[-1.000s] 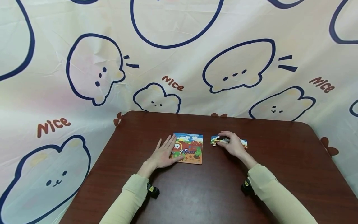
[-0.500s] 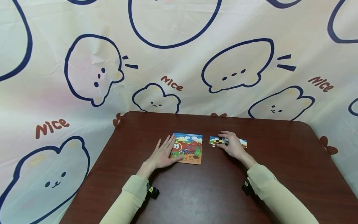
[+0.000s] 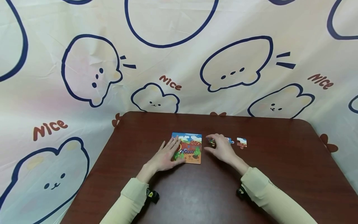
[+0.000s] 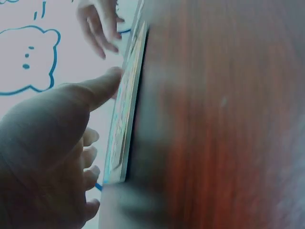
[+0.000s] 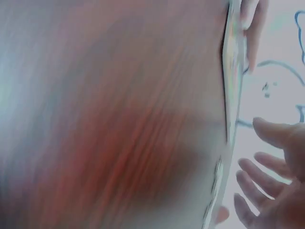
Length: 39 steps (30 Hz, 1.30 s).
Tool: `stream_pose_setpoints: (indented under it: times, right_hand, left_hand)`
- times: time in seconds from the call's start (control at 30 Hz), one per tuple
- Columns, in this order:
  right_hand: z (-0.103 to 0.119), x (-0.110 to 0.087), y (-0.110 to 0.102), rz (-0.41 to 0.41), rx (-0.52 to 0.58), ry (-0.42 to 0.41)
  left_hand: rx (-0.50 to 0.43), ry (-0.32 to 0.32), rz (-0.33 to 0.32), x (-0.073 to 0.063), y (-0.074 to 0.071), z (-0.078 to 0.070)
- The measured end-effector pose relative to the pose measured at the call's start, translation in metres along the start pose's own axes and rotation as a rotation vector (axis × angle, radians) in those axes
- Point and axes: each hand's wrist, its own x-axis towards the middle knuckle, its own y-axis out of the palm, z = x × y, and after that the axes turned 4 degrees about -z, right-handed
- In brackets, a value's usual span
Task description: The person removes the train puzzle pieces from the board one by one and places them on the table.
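A square picture puzzle [image 3: 193,149] with a blue sky and a red train lies flat on the table. My left hand [image 3: 165,157] rests over its left side with the fingers straight. In the left wrist view the thumb [image 4: 102,88] reaches to the puzzle's edge [image 4: 125,119]. To the right of the puzzle, my right hand [image 3: 222,150] hovers with thumb and fingers apart and nothing between them. Several loose jigsaw pieces lie around and beneath it, one piece [image 3: 241,142] in full view to its right, the others partly hidden by the hand.
The brown wooden table [image 3: 195,193] extends on all sides of the puzzle. Behind it hangs a pale cloth [image 3: 190,62] printed with blue cartoon outlines.
My right hand has come away from the loose pieces and shifted left toward the puzzle, uncovering a piece on the right. My left hand has slid slightly right over the puzzle.
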Motion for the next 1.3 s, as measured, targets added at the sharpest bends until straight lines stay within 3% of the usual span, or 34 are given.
stream_pose_setpoints:
  times: [0.07, 0.17, 0.3, 0.47, 0.57, 0.63, 0.8, 0.97, 1.3]
  right_hand:
    - [0.002, 0.0, 0.006, 0.055, 0.06, -0.053]
    - [-0.012, 0.001, 0.023, 0.1, 0.131, -0.168]
    - [-0.026, 0.003, 0.041, 0.126, 0.149, -0.243]
    - [-0.026, 0.003, 0.05, 0.149, 0.09, -0.197]
    - [-0.012, 0.004, 0.045, 0.153, 0.078, -0.146]
    - [0.001, 0.004, 0.038, 0.158, 0.077, -0.11]
    - [0.018, 0.009, 0.032, 0.182, 0.008, -0.032]
    - [0.019, 0.014, 0.034, 0.179, 0.01, 0.006]
    - [0.018, 0.019, 0.037, 0.175, 0.091, 0.066]
  left_hand:
    - [-0.016, 0.018, 0.012, -0.001, 0.001, -0.004]
    - [-0.006, 0.02, 0.035, -0.004, 0.003, -0.008]
    - [0.009, 0.013, 0.05, -0.007, 0.008, -0.007]
    - [-0.013, 0.024, 0.014, -0.004, 0.02, 0.007]
    - [-0.011, 0.031, -0.001, -0.002, 0.026, 0.014]
    - [-0.001, 0.036, -0.004, -0.002, 0.026, 0.013]
    - [0.049, 0.013, 0.024, -0.006, 0.013, -0.004]
    - [0.099, -0.022, 0.051, -0.007, 0.01, -0.01]
    - [0.104, -0.021, 0.059, -0.006, 0.011, -0.008]
